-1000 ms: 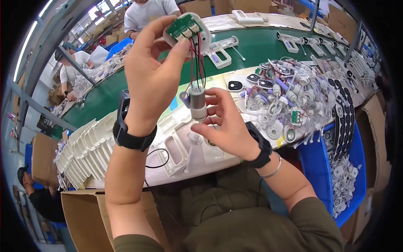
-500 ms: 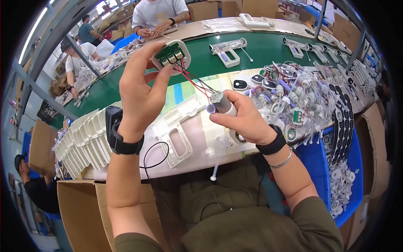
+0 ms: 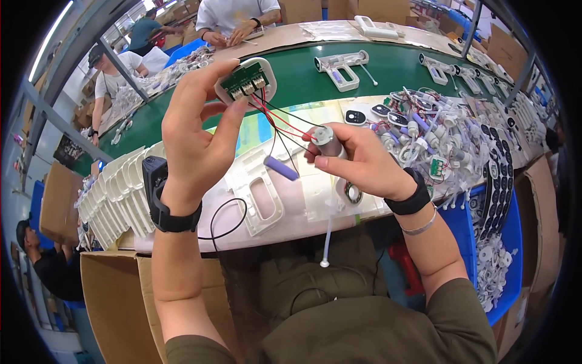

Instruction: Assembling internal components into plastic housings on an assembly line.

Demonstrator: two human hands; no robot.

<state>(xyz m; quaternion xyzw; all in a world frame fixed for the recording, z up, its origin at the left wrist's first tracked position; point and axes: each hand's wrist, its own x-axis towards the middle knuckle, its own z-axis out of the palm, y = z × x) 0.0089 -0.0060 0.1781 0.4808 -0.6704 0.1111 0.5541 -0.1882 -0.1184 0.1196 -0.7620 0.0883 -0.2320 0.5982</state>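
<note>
My left hand (image 3: 200, 136) pinches the rim of a white plastic cover with a green circuit board (image 3: 245, 80) set in it. Red and black wires (image 3: 285, 116) run from the board's plugs to a silver motor (image 3: 327, 141). My right hand (image 3: 373, 162) is closed around the motor's body. A purple cylindrical battery (image 3: 282, 168) dangles on wires between my hands. Beneath my right hand are a round part with a copper-coloured ring (image 3: 352, 193) and a thin pale tube (image 3: 327, 238) with a white tip, hanging past the table edge. A white housing half (image 3: 265, 219) lies on the table below.
White housing shells (image 3: 115, 197) stand in a row at left. Wired motors and batteries (image 3: 418, 136) are heaped at right, above a blue bin (image 3: 512, 267). Assembled devices (image 3: 344, 68) lie on the green belt (image 3: 285, 76). Co-workers sit across it. A cardboard box (image 3: 109, 303) stands lower left.
The battery has come away from beside the motor in my right hand and now hangs free on its wires. My right hand has shifted slightly right; my left hand still holds the cover.
</note>
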